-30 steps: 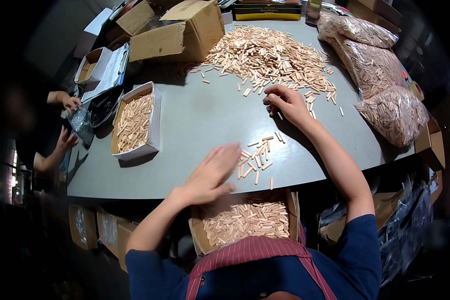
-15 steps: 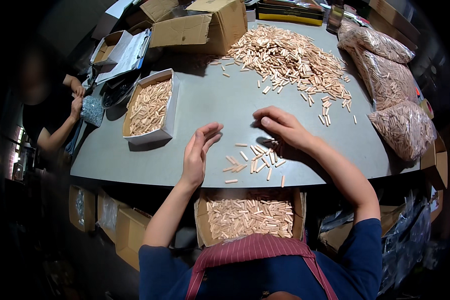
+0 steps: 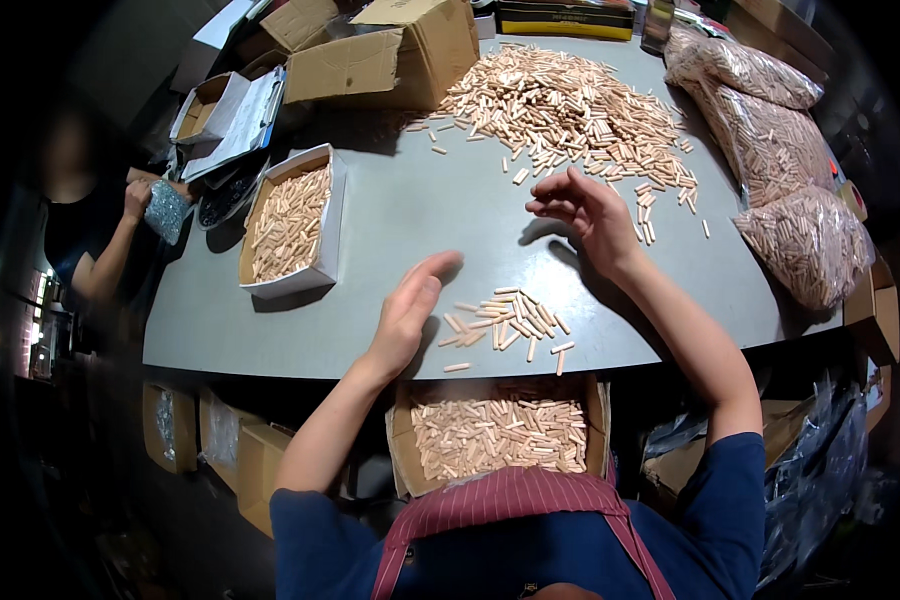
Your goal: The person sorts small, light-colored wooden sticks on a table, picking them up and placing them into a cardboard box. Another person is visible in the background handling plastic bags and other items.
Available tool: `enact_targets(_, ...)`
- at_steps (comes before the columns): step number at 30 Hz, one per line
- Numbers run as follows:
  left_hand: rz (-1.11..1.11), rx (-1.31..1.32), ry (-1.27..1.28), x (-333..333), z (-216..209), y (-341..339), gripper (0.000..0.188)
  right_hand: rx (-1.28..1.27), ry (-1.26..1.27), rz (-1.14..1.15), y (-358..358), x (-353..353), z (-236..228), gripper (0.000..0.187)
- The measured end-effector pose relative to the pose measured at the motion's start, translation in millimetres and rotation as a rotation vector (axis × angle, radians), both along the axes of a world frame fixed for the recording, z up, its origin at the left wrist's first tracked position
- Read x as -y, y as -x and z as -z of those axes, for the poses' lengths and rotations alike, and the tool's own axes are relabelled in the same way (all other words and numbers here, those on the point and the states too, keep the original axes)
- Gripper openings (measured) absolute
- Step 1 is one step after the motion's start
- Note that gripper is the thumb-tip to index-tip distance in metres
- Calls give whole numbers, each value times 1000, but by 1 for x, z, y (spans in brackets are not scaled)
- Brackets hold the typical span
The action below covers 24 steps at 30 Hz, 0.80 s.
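Many short wooden pegs (image 3: 515,318) lie loose on the grey surface (image 3: 400,200) between the left hand (image 3: 405,318) and the right hand (image 3: 590,220), nearer the body than the right. The left hand is flat, its fingers together and slightly bent, its palm turned toward these pegs; nothing shows in its grasp. The right hand is lifted, its shadow apart from it, with fingers loosely curled and no peg visible in them, though part of its palm is hidden.

The work looks partway along. Nearer the body than both hands, below the surface's edge, an open carton (image 3: 598,425) has pegs spread across its bottom. Left of the left hand, a white box (image 3: 332,225) is well filled. Much appears left: a large heap (image 3: 570,110) spreads beyond the right hand, and clear bags (image 3: 770,150) packed with similar pegs lie to that hand's right.
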<state>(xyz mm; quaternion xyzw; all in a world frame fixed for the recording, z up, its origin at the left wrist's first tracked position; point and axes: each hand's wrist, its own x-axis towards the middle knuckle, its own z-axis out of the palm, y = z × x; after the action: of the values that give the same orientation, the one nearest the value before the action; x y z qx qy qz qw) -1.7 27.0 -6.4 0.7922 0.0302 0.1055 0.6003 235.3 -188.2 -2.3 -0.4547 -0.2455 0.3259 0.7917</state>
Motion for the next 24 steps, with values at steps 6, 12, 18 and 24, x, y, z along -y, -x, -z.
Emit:
enact_targets(6,217,51,-395,5,-7,-34,53,-13,87,30,-4,-1,-1,48)
enact_targets(12,490,65,-256,18,-6,-74,51,-18,115,18,-7,0,-1,49)
enact_targets(18,696,-46,-25,38,-15,-94,58,-10,131,-24,-13,1,-1,50)
enact_targets(24,731,-192,288,44,-11,-99,66,-27,162,-81,-14,-1,2,50)
